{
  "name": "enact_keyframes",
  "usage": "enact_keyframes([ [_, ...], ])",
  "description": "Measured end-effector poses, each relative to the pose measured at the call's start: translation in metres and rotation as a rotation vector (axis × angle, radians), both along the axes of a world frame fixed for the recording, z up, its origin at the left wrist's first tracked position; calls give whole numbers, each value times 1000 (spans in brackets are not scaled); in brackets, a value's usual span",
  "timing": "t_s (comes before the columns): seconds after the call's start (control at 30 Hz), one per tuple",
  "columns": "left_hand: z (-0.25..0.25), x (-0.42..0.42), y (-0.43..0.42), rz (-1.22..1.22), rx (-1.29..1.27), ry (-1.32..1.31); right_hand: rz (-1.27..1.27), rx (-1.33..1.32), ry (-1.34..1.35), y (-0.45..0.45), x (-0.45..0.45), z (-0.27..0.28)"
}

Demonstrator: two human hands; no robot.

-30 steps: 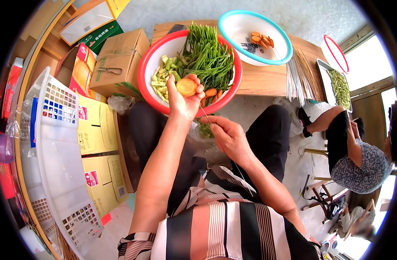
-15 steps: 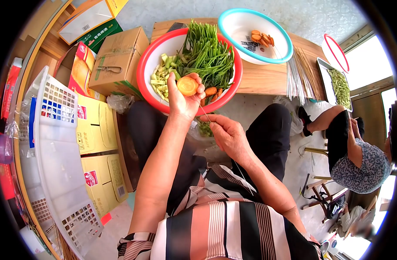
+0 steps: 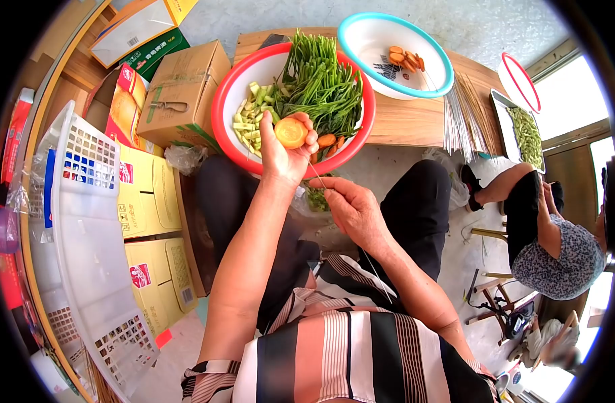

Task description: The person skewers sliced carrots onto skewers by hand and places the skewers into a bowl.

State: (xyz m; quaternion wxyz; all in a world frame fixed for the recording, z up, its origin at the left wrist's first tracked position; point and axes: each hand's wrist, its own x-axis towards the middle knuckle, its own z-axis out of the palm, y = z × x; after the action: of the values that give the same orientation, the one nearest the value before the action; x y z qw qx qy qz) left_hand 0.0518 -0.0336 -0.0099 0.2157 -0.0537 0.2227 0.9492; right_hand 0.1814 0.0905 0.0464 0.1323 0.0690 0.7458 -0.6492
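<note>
My left hand is closed around a round orange carrot slice, its flat face turned up, over the near rim of the red-rimmed bowl. Pinched in my right hand is a long thin skewer; it runs from beside my left hand back past my right wrist. Whether its tip touches the carrot is hidden. In the bowl lie long green stems, pale green cut pieces and more carrot pieces.
A blue-rimmed basin with carrot slices stands on the wooden bench. Beside it lie many thin skewers and a tray of green pieces. Cartons and a white crate are left; another person sits right.
</note>
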Motion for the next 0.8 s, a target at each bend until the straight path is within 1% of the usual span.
enact_keyframes([
  [0.07, -1, 0, 0, 0, -9, 6, -3, 6, 17, 0, 0, -1],
  [0.13, -5, 1, -1, -20, 12, 79, -7, 12, 35, 0, 0, -2],
  [0.23, -3, 3, 1, -18, -2, 89, -10, 22, 17, 0, 1, -3],
  [0.3, -2, 3, 2, -15, -21, 91, -20, -22, -5, 1, 2, -3],
  [0.57, -1, 6, 4, -30, -57, 87, -26, -61, -1, 2, 1, -2],
  [0.8, -4, 6, 4, -34, 14, 73, -48, -100, 30, -2, 0, -7],
])
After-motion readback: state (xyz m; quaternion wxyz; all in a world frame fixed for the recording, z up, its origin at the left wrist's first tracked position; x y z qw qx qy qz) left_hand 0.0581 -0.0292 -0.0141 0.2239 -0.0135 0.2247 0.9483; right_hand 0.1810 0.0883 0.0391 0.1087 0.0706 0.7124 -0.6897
